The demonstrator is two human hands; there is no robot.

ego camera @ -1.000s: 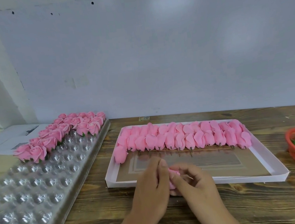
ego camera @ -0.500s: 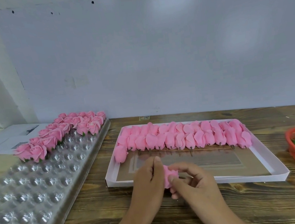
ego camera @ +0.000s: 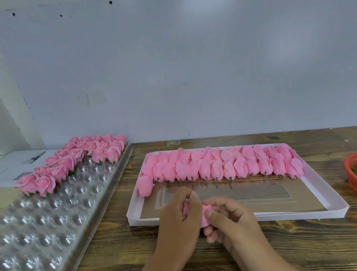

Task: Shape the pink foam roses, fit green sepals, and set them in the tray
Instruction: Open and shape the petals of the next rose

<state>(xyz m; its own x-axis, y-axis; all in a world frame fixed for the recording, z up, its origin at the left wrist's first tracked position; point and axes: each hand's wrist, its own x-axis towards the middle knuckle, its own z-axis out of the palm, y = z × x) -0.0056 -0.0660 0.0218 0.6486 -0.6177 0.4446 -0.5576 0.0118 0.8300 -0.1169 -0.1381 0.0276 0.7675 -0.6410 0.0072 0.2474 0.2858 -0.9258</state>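
Head view is showing the left hand (ego camera: 179,215) and right hand (ego camera: 229,216) both pinching one pink foam rose (ego camera: 205,216) at six o'clock; petals are wanting gentle, even peeling, since foam probably creases easily.

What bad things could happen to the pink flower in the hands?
The pink foam rose is pinched between the left hand and right hand; too firm a grip might crease or tear its petals. It hangs over the white box's rim, so if dropped it may bounce onto the table.
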